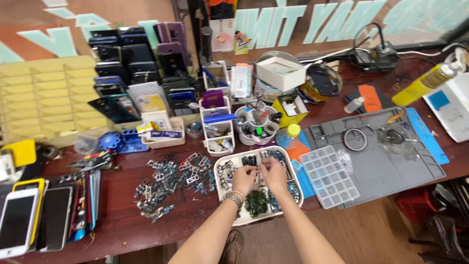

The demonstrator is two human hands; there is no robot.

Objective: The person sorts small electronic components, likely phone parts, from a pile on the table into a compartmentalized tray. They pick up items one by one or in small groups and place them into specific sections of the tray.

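Both hands work over a white tray (221,172) of small phone parts on a dark wooden bench. The left hand (244,179), with a metal watch at the wrist, and the right hand (272,175) meet near the tray's middle, fingertips pinched on a small dark part (257,169); it is too small to tell which hand bears it. Green circuit pieces (255,202) lie at the tray's near edge.

Just right of the tray sits a clear compartment box (329,176), overlapping a grey work mat (415,161). Left of the tray, loose metal brackets (168,183) are scattered on the wood; well left of those, phones (34,217) lie face up in a row. Behind the tray stand a white rack of small bins (217,128), a yellow box (291,109) and a white square carton (280,72). Far left behind, a yellow stepped organiser (46,98) stands beside stacked dark phone backs (132,63). Large pale teal letters (293,22) run across the wall behind the tray.
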